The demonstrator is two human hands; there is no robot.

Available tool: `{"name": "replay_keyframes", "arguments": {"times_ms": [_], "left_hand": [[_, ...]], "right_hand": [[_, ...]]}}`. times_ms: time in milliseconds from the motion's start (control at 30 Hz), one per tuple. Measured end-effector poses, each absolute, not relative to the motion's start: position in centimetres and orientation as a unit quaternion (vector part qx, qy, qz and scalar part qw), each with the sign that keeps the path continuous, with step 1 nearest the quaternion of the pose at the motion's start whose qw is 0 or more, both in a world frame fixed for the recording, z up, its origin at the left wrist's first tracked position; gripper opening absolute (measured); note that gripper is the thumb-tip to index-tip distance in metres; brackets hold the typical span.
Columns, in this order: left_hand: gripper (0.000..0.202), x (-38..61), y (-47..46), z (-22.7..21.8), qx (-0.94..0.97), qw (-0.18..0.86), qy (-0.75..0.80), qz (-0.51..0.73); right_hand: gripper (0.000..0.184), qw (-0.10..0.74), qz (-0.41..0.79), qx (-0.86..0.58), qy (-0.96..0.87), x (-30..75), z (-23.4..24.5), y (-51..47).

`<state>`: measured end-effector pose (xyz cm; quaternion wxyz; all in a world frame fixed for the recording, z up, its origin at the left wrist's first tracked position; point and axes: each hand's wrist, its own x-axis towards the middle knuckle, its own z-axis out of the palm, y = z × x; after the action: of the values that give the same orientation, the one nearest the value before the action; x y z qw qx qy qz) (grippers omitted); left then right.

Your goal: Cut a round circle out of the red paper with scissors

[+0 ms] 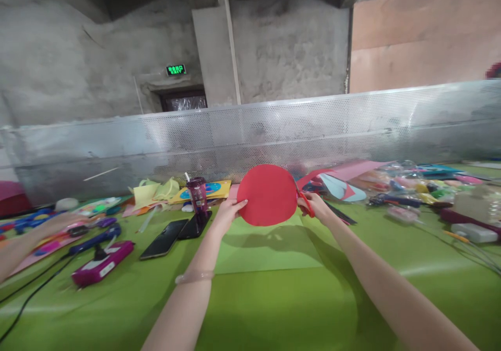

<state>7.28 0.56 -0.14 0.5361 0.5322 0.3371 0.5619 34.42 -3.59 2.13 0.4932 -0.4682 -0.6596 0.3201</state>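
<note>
A round sheet of red paper (268,194) is held up over the table, tilted toward me. My left hand (227,215) grips its left edge, thumb in front. At the right edge, my right hand (318,209) is closed on orange-handled scissors (309,206); their blades lie against the rim of the paper, and whether they are apart is hard to see. Under the circle lies a light green sheet of paper (270,254). Red and pale blue paper scraps (340,186) are just beyond my right hand.
Two phones (164,240) and a dark drink cup with a straw (198,197) stand left of centre. Further left are a purple power strip (104,263), a glue gun (96,240) and another person's arm (35,236). Bagged craft pieces (426,186) lie right; a perforated metal panel (250,137) closes the back.
</note>
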Motion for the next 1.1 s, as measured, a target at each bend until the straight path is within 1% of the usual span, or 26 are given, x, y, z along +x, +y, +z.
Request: {"name": "replay_keyframes", "arguments": {"times_ms": [300,567,900,1000,1100], "left_hand": [[0.029,7.1,0.8,-0.4,0.536,0.541,0.322,0.562],[0.028,7.1,0.9,-0.4,0.534,0.543,0.319,0.564],[0.026,7.2,0.7,-0.3,0.534,0.539,0.327,0.563],[0.025,7.2,0.4,0.1,0.525,0.543,0.329,0.567],[0.025,7.3,-0.1,0.3,0.523,0.542,0.337,0.565]], "right_hand": [[0.022,0.491,0.314,-0.471,-0.662,34.4,2.1,-3.7],[0.027,0.496,0.302,-0.471,-0.664,34.3,2.4,-4.1],[0.024,0.504,0.300,-0.481,-0.652,34.3,2.0,-3.6],[0.028,0.525,0.325,-0.485,-0.619,34.4,1.8,-3.0],[0.035,0.576,0.377,-0.461,-0.560,34.3,1.7,-2.4]]}}
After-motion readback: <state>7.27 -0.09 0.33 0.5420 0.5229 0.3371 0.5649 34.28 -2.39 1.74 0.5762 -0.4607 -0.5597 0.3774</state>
